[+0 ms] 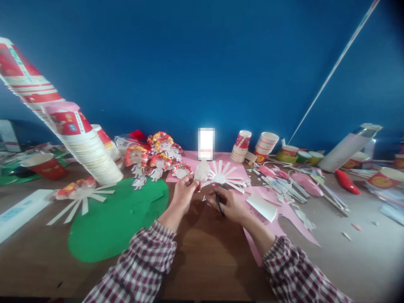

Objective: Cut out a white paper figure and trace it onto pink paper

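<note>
My left hand (184, 194) is closed on the lower edge of a small pale paper cutout (202, 171) and keeps it upright above the table. In my right hand (232, 204) is a pair of scissors (219, 205) with black handles. Their blades point up toward the cutout; whether they touch it I cannot tell. Behind my right hand lies a paper cup cut into white strips (227, 172), spread like rays. Small white scraps (203, 198) lie between my hands. A blurred patch covers the area just above the cutout.
Left of my hands lies a green paper sheet (116, 227), with paper lion figures (159, 162) behind it. A tall leaning stack of paper cups (78, 134) stands farther left. Pink paper (290, 219), markers (284, 185) and a white bottle (344, 147) are on the right.
</note>
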A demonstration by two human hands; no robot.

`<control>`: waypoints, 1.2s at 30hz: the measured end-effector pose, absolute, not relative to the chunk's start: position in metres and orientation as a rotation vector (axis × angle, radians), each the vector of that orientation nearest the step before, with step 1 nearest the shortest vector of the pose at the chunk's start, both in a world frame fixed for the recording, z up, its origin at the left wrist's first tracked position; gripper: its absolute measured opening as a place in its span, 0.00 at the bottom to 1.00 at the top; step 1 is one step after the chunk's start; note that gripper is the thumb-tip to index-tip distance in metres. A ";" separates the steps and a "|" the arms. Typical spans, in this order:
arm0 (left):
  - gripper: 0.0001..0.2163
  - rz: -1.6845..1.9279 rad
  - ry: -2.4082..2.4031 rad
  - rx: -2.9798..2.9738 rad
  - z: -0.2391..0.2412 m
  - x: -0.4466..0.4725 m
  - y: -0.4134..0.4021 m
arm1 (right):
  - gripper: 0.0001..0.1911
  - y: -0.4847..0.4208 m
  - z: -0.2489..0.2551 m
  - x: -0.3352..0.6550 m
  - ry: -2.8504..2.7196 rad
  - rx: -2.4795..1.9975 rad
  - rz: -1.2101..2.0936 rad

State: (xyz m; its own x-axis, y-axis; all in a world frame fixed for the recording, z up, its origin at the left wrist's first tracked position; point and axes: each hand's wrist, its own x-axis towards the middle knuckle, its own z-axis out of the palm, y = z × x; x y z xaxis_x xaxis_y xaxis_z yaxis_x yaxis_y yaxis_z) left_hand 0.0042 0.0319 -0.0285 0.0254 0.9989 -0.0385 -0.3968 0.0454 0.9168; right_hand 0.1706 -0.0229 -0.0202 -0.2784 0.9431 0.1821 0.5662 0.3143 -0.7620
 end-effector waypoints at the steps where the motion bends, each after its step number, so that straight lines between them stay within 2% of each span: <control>1: 0.14 1.334 0.897 0.890 -0.029 0.004 0.032 | 0.15 -0.023 -0.019 0.171 -1.966 -1.342 0.769; 6: 0.16 1.327 0.961 0.824 -0.029 0.005 0.031 | 0.15 -0.024 -0.018 0.170 -2.028 -1.358 0.735; 12: 0.10 1.263 1.008 0.853 -0.028 0.005 0.029 | 0.14 -0.026 -0.022 0.167 -2.016 -1.365 0.772; 27: 0.08 1.267 1.030 0.787 -0.020 0.007 0.026 | 0.14 -0.028 -0.020 0.165 -1.999 -1.354 0.805; 36: 0.11 1.351 1.027 0.739 -0.022 0.002 0.033 | 0.12 -0.027 -0.018 0.167 -2.016 -1.354 0.823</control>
State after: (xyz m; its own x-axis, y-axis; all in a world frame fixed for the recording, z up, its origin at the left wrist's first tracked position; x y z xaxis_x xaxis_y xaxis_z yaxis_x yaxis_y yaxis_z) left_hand 0.0018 0.0325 -0.0222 -0.0726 0.9842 -0.1614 -0.4190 0.1168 0.9004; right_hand 0.1673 -0.0268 -0.0178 -0.3253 0.9383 0.1179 0.5879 0.2983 -0.7519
